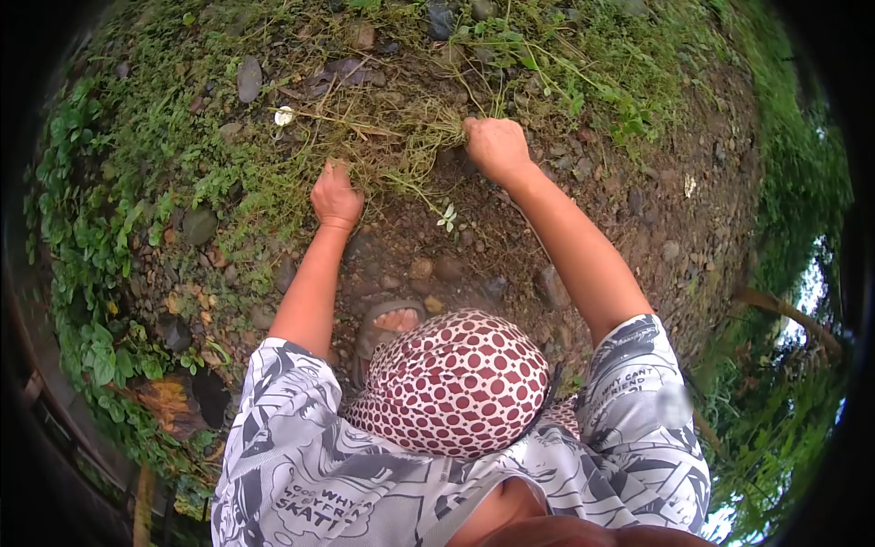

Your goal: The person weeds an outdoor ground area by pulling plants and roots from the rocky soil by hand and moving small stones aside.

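Observation:
Tangled green and yellowish weeds (415, 150) spread over the stony soil in front of me. My right hand (498, 148) is closed in a fist round a bunch of these stems, at the right end of the tangle. Lower and to the left, my left hand (335, 196) reaches into the plants with its fingers curled down; its fingertips are partly hidden among the stems. A small sprig with pale leaves (447, 217) lies on the soil between my hands.
Stones lie around, among them a grey oval one (249, 79) and a round one (200, 226). A white object (283, 116) sits in the weeds. Leafy plants (100, 351) grow at the left. My sandalled foot (395, 321) is below the hands.

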`<state>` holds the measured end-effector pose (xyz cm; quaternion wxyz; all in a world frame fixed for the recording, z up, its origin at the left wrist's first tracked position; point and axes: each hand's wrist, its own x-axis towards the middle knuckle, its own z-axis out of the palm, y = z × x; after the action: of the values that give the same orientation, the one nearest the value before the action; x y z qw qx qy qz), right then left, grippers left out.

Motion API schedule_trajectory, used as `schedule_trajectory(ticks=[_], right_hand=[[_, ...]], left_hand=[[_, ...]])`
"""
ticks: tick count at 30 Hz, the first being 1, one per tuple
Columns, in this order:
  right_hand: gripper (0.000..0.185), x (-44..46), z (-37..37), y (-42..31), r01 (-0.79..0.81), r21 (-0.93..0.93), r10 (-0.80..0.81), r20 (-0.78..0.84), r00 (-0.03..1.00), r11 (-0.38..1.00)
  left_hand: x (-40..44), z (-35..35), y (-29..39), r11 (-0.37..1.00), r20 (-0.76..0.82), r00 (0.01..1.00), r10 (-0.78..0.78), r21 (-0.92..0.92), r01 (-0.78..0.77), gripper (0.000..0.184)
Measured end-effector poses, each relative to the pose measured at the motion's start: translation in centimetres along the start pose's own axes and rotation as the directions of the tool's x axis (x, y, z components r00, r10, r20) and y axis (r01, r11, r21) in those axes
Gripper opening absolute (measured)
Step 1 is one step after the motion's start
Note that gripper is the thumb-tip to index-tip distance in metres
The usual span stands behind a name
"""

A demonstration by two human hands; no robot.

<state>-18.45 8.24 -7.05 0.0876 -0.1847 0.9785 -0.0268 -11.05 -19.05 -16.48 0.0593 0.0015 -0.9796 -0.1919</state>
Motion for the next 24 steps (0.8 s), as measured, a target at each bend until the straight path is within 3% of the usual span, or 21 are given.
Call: schedule_trajectory(ticks=[4, 10, 13, 14, 16, 17, 18, 20, 24], right_hand=[[0.013, -5.9, -0.9, -0.9, 0.056, -0.037, -0.045, 0.251, 0.967, 0.998], [0.014, -10.4, -2.1, 0.0, 0.257, -0.093, -0.107, 0.736, 0.669, 0.962], [0.017, -8.8, -3.0, -0.8, 0.324, 0.066, -0.297, 0.602, 0.741, 0.944], [0.021, -7.6, -3.2, -1.3, 0.271, 0.198, -0.332, 0.432, 0.839, 0.942], [0.024, -4.8, -3.9, -3.1, 0.136, 0.344, -0.190, 0.130, 0.973, 0.929], [0.024, -2.7, -4.5, -4.0, 0.063, 0.382, -0.117, 0.120, 0.986, 0.922], [0.024, -0.8, -3.6, -4.4, 0.084, 0.434, -0.071, -0.045, 0.996, 0.897], [0.024, 3.0, -2.9, -5.4, 0.027, 0.413, 0.029, -0.130, 0.991, 0.910], [0.025, 8.2, -0.3, -6.5, -0.205, 0.323, 0.245, -0.085, 0.966, 0.924]], left_hand=[[0.2, 0.1, -0.1, 1.000, 0.029, 1.000, -0.001, 0.010, 0.000, 0.049], [0.1, -0.1, 0.2, 1.000, 0.046, 0.999, -0.015, 0.015, 0.014, 0.051], [0.1, -0.1, 0.2, 1.000, 0.043, 0.999, -0.014, 0.008, 0.013, 0.050], [0.1, -0.1, 0.2, 1.000, 0.043, 0.999, -0.016, 0.005, 0.016, 0.050], [-0.3, 1.6, -1.4, 0.999, 0.044, 0.999, 0.001, 0.036, -0.003, 0.048], [-0.4, 2.2, -2.1, 0.999, 0.044, 0.999, 0.009, 0.051, -0.011, 0.047], [-0.3, 1.6, -1.6, 0.999, 0.006, 1.000, 0.028, 0.018, -0.028, 0.041], [0.0, -0.2, 0.2, 0.997, -0.072, 0.995, 0.064, -0.045, -0.068, 0.029], [0.3, -0.6, 0.9, 0.997, -0.073, 0.996, 0.044, -0.055, -0.048, 0.026]])
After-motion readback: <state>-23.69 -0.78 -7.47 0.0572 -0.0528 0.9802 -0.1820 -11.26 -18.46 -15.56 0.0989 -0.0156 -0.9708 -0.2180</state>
